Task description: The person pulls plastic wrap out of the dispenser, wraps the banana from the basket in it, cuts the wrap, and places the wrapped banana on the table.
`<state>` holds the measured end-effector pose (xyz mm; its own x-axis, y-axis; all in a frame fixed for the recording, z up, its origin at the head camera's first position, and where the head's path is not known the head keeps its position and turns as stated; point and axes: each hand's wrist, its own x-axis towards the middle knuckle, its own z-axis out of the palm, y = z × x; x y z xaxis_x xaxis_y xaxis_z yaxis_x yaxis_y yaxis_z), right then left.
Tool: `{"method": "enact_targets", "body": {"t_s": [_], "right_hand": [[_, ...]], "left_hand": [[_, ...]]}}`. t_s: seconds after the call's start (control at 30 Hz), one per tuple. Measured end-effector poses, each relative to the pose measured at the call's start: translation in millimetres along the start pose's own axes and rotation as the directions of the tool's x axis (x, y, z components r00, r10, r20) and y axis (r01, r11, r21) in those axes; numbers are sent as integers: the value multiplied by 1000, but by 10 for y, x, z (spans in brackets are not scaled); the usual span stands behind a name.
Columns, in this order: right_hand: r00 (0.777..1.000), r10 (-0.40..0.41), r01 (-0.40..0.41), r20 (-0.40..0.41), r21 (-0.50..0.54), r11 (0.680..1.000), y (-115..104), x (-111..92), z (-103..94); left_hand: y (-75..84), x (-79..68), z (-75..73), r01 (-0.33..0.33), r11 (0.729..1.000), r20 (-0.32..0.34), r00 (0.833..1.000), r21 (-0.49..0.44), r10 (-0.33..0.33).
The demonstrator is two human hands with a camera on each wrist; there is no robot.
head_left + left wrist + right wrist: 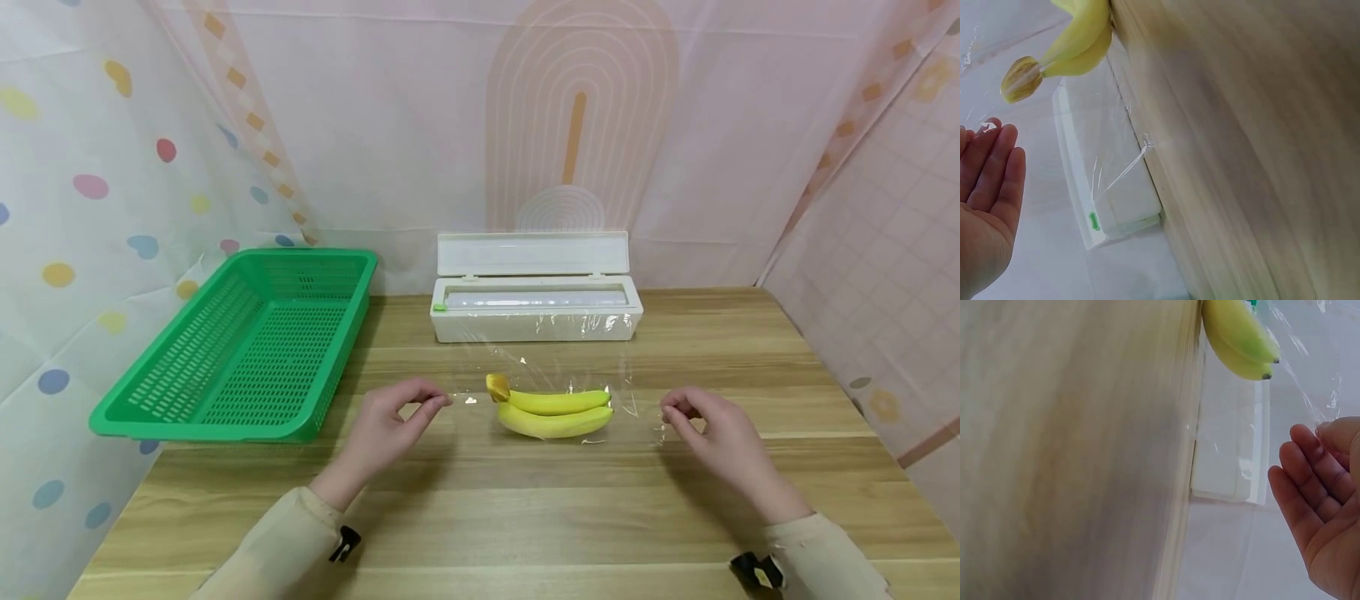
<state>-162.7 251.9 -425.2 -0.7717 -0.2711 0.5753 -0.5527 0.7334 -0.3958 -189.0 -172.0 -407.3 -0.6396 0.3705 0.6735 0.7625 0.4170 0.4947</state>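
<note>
A clear sheet of plastic wrap [632, 408] stretches from a white dispenser box across two yellow bananas [555, 421] joined at a brown stem. On the left side, my left hand [401, 417] pinches a corner of the wrap between thumb and forefinger. The opposite corner is pinched by my right hand [708, 433], right of the banana tips. Both wrist views show the film running taut and shiny from the fingertips. In the left wrist view the banana stem [1021, 80] lies just beyond the left fingers; the dark tips [1267, 376] appear past the right fingers.
The white wrap dispenser [536, 325] stands behind the bananas with its lid raised and a green slider at its left end. A green plastic basket [337, 367] sits at the table's left. Patterned cloth [375, 125] hangs behind the wooden table [525, 525].
</note>
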Motion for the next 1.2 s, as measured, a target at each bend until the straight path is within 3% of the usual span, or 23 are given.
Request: {"method": "enact_targets", "body": {"t_s": [0.3, 0.57, 0.97, 1.2], "right_hand": [[999, 43, -43, -5, -13, 999, 15, 6, 3], [996, 93, -93, 10, -17, 996, 35, 27, 6], [982, 170, -167, 84, -40, 985, 81, 97, 33], [974, 188, -182, 122, -61, 981, 108, 154, 38]], "left_hand": [[-39, 90, 12, 21, 1000, 14, 1000, 6, -22], [-33, 182, 3, 118, 993, 52, 992, 15, -118], [-53, 321, 43, 275, 961, 111, 956, -11, -273], [-97, 367, 72, 337, 940, 116, 937, -51, -329]]}}
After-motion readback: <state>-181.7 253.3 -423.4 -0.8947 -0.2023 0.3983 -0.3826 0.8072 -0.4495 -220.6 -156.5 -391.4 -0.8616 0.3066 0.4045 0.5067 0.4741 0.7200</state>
